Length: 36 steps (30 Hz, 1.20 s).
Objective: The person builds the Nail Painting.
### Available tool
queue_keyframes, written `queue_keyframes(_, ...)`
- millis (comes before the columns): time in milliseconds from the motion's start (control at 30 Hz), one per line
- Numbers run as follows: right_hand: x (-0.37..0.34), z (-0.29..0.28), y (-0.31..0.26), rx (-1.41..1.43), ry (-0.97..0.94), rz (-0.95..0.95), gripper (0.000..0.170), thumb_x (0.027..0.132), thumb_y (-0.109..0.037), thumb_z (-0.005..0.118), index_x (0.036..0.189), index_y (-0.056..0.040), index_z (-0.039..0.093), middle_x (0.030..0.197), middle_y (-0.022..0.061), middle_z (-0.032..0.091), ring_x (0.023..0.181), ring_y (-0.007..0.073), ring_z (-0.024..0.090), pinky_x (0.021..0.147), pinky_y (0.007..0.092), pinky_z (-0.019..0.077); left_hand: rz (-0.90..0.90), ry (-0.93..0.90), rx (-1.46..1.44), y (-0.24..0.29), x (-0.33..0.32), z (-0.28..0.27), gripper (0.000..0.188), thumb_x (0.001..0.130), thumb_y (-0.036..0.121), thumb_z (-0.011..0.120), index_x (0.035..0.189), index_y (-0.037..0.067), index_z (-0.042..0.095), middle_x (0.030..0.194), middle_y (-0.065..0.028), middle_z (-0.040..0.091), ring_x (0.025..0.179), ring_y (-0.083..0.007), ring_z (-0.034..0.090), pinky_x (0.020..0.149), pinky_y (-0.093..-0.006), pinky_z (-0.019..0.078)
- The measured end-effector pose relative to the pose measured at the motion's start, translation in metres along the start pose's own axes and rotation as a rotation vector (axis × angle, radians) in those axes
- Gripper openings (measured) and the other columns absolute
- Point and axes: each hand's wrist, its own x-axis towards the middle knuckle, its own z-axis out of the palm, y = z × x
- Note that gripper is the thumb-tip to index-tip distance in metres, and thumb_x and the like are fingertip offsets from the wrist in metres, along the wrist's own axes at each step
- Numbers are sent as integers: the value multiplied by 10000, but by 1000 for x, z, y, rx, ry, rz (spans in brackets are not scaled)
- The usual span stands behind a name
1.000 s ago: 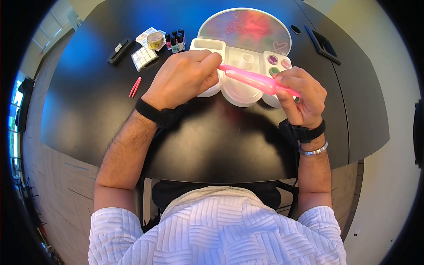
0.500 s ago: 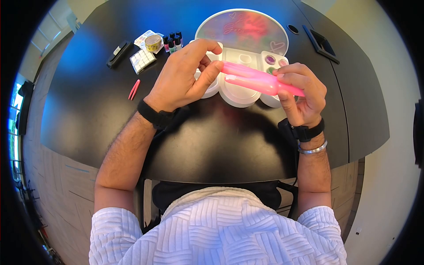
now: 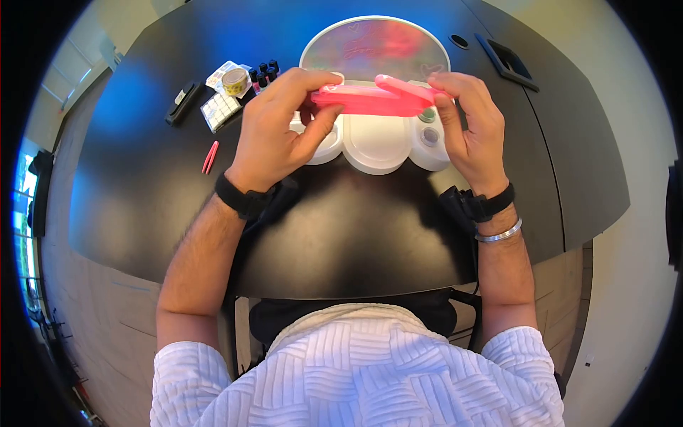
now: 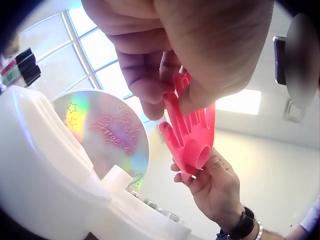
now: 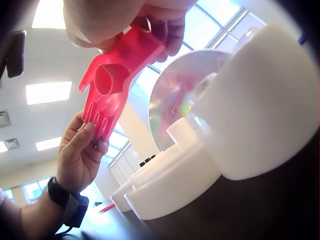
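Observation:
A pink hand-shaped form (image 3: pixel 384 101) is held level above the white station (image 3: pixel 377 142), between both hands. At its finger end, my left hand (image 3: pixel 277 132) pinches the tips between thumb and fingers. My right hand (image 3: pixel 475 128) grips the opposite, wrist end with thumb and fingers. The right wrist view shows the form's underside (image 5: pixel 122 55) with a round hollow socket, and the left hand (image 5: pixel 80 155) at its fingertips. In the left wrist view the pink form (image 4: pixel 192 135) has spread fingers, and the right hand (image 4: pixel 215 190) holds it from beyond.
An iridescent round-topped panel (image 3: pixel 373 48) stands behind the station. To the left lie nail polish bottles (image 3: pixel 263 75), a tape roll (image 3: pixel 235 82), a white case (image 3: pixel 220 110), pink tweezers (image 3: pixel 210 157) and a black tool (image 3: pixel 183 103). A black tray (image 3: pixel 506 62) sits at the back right.
The pink form has been turned over, lifted slightly and brought left. My left fingers, apart from it half a second ago or barely touching, now pinch its finger end. The head view has shifted slightly.

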Motion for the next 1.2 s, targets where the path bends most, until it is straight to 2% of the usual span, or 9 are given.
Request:
queue_keyframes(33, 0, 0, 0, -102, 22, -52, 174, 1005, -125, 772, 1160, -48, 769, 1114, 124, 749, 1033, 311, 718, 870, 382, 594, 7, -8, -4, 1, 1, -1, 278, 926, 3, 823, 1193, 31, 750, 974, -63, 717, 721, -138, 657, 646, -284, 556)
queue_keyframes(167, -3, 0, -2, -124, 8, -4, 233, 935, -79, 807, 1165, -64, 771, 1140, 111, 736, 1089, 324, 696, 907, 421, 590, 112, 63, 95, 5, 2, -1, 211, 890, -43, 828, 1077, 45, 784, 913, -45, 672, 703, -120, 639, 606, -265, 530)
queue_keyframes(233, -5, 3, -4, -11, -52, 4, 279, 898, -64, 833, 1169, -79, 771, 1147, 109, 721, 1085, 325, 694, 919, 432, 592, 133, 1, 132, 8, -2, 1, 232, 871, -54, 831, 1074, 47, 785, 906, -51, 662, 712, -151, 655, 609, -288, 537)
queue_keyframes(367, -8, 8, -8, 19, -135, -41, 323, 900, -63, 833, 1214, -86, 758, 1220, 113, 702, 1108, 320, 687, 944, 420, 593, 256, -152, 242, 13, -7, 7, 283, 820, -54, 876, 1076, 48, 813, 846, -53, 647, 703, -182, 650, 632, -330, 536)
queue_keyframes(533, -13, 10, -12, 27, -210, -29, 342, 918, -71, 813, 1254, -82, 752, 1262, 123, 699, 1161, 339, 676, 975, 441, 584, 267, -259, 228, 18, -10, 15, 316, 822, -44, 854, 1117, 61, 817, 843, -52, 632, 726, -213, 665, 643, -356, 545)
queue_keyframes(667, -12, 9, -10, -81, -296, -111, 341, 947, -54, 774, 1287, -69, 747, 1318, 138, 699, 1220, 365, 659, 1022, 461, 575, 262, -293, 211, 19, -14, 23, 339, 837, -32, 841, 1157, 76, 809, 880, -51, 655, 758, -218, 690, 660, -354, 571)
queue_keyframes(767, -17, 13, -5, -103, -321, -73, 335, 951, -31, 754, 1284, -61, 745, 1379, 147, 693, 1250, 373, 649, 1048, 466, 572, 257, -363, 203, 18, -16, 25, 304, 869, 3, 830, 1160, 85, 799, 970, -65, 715, 834, -238, 725, 722, -368, 609)
queue_keyframes(1000, -17, 12, -8, -118, -368, -50, 361, 929, 6, 740, 1284, -58, 736, 1434, 143, 682, 1284, 382, 635, 1068, 473, 574, 213, -278, 130, 19, -12, 22, 228, 906, 53, 834, 1130, 61, 789, 1009, -74, 736, 891, -259, 739, 767, -373, 617)
queue_keyframes(1200, -20, 14, -6, -115, -404, -4, 379, 925, 24, 718, 1296, -51, 721, 1423, 142, 678, 1278, 394, 632, 1083, 479, 571, 26, -237, 106, 12, -8, 17, 271, 956, 39, 780, 1227, 53, 769, 1173, -125, 767, 1044, -337, 752, 906, -421, 616)
